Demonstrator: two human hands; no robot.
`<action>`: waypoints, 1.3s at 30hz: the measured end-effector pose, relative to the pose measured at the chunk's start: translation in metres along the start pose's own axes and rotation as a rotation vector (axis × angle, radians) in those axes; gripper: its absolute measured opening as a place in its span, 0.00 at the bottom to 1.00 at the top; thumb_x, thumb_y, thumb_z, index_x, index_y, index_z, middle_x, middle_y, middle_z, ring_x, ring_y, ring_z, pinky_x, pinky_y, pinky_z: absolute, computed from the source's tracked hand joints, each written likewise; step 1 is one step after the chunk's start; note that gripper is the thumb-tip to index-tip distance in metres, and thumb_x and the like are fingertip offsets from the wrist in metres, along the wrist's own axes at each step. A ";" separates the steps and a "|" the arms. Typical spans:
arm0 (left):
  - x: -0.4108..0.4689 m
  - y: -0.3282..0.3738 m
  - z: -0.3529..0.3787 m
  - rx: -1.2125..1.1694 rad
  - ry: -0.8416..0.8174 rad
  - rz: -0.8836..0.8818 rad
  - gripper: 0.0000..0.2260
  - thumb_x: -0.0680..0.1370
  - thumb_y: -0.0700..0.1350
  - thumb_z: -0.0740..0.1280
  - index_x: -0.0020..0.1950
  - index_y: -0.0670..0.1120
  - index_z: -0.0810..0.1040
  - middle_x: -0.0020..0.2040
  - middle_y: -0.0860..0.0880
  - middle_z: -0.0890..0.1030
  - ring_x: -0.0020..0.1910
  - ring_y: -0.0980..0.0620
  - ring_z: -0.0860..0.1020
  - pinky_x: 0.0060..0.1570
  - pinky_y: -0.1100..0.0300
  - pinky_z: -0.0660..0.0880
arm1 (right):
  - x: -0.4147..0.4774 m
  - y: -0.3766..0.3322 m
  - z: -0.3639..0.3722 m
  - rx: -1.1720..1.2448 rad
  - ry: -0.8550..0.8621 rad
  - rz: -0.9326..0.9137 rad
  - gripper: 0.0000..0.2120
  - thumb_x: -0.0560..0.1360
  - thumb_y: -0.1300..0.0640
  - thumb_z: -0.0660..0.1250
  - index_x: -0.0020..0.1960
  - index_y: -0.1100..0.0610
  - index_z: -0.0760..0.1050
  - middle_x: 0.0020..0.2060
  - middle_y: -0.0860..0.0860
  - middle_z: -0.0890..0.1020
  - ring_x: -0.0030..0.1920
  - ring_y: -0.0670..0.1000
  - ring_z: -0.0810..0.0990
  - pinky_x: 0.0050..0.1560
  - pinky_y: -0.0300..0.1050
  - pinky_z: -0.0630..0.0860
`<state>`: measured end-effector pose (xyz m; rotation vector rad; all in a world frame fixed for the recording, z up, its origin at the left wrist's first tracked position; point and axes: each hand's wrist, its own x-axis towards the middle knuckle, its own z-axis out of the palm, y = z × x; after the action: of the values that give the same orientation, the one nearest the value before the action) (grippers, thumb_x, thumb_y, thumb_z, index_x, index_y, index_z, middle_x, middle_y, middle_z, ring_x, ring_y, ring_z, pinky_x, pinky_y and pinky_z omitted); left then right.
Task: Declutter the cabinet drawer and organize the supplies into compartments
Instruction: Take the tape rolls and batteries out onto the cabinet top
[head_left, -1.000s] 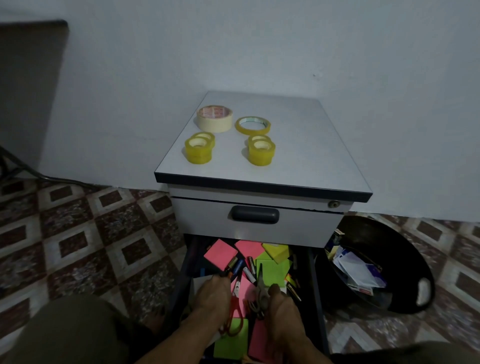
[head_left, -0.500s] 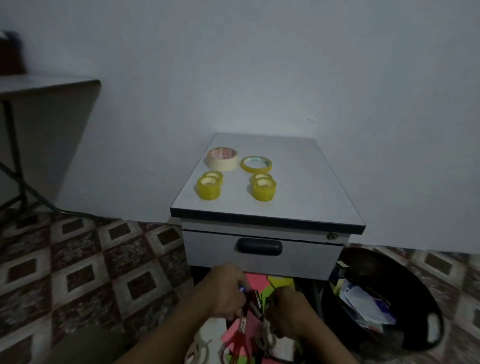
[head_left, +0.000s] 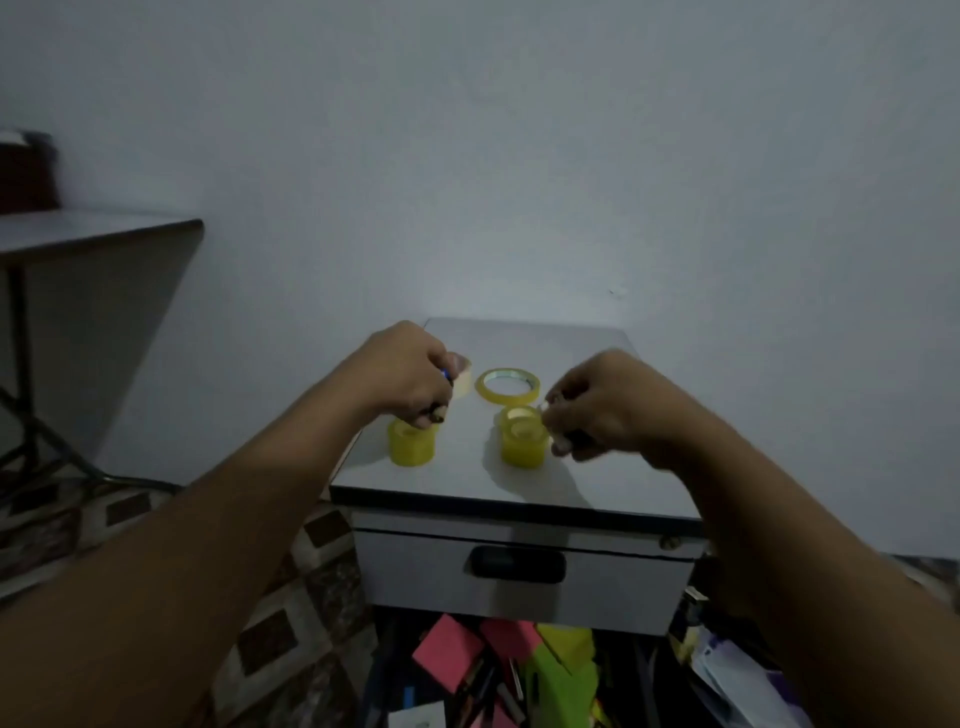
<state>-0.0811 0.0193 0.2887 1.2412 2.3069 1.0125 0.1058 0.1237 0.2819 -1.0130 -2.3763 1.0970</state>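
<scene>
Both hands hover over the grey cabinet top (head_left: 613, 483). My left hand (head_left: 408, 374) grips thin items, one with a blue part (head_left: 445, 375), just above the left yellow tape roll (head_left: 411, 444). My right hand (head_left: 602, 408) grips a small dark item (head_left: 563, 444) beside the right yellow tape roll (head_left: 522, 441). A flat yellow tape ring (head_left: 508, 385) lies between the hands. A beige tape roll (head_left: 465, 375) is mostly hidden behind my left hand. Below, the open drawer (head_left: 382, 670) holds pink sticky notes (head_left: 447, 652), green sticky notes (head_left: 563, 673) and pens.
The upper drawer with a dark handle (head_left: 517, 565) is closed. A black bin with papers (head_left: 727, 675) stands to the right of the cabinet. A table (head_left: 93, 231) with dark legs stands at the left on the tiled floor (head_left: 291, 634).
Both hands rose from the open drawer to the cabinet top, carrying the items they picked up. The camera tilted up, so the drawer now sits at the bottom edge.
</scene>
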 end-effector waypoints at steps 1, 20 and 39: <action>0.013 0.001 0.000 0.004 -0.004 -0.025 0.08 0.75 0.31 0.70 0.49 0.42 0.84 0.39 0.48 0.79 0.32 0.45 0.83 0.37 0.52 0.83 | 0.014 -0.006 -0.004 -0.014 0.014 -0.002 0.05 0.73 0.66 0.71 0.46 0.67 0.83 0.36 0.60 0.85 0.41 0.59 0.86 0.44 0.54 0.84; 0.107 -0.033 0.033 -0.003 -0.188 -0.253 0.12 0.77 0.36 0.70 0.60 0.35 0.78 0.44 0.36 0.81 0.31 0.46 0.84 0.41 0.48 0.83 | 0.137 0.004 0.044 0.019 -0.095 0.185 0.07 0.76 0.67 0.69 0.52 0.70 0.77 0.40 0.63 0.82 0.34 0.57 0.84 0.44 0.56 0.84; 0.115 -0.020 0.045 0.220 -0.144 -0.192 0.10 0.71 0.37 0.77 0.41 0.37 0.76 0.37 0.37 0.84 0.34 0.43 0.84 0.41 0.51 0.84 | 0.161 -0.002 0.070 -0.252 0.033 0.174 0.14 0.68 0.60 0.79 0.49 0.64 0.79 0.42 0.58 0.82 0.46 0.57 0.85 0.52 0.51 0.83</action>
<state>-0.1318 0.1261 0.2480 1.1036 2.4159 0.5982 -0.0456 0.2024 0.2387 -1.3333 -2.4816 0.8406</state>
